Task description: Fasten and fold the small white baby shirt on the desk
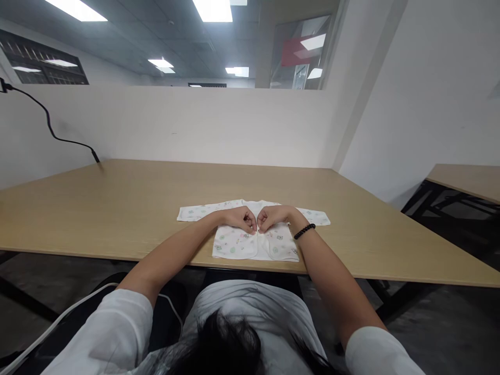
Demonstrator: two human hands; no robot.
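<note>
One left grip [241, 216]: mine, pinched pretty much closed, thumb and fingers on the white printed shirt [233, 244] at its front opening.
Right grip [273, 215]: same deal, pinched on the other side of the opening, just beside my left; too small to tell if there's a fastener in there.
Shirt: flat on the worktop [128, 208] by my edge, sleeves out both ways, front panels parted near the hem.
Bracelet: black beads [304, 231], right wrist.
</note>
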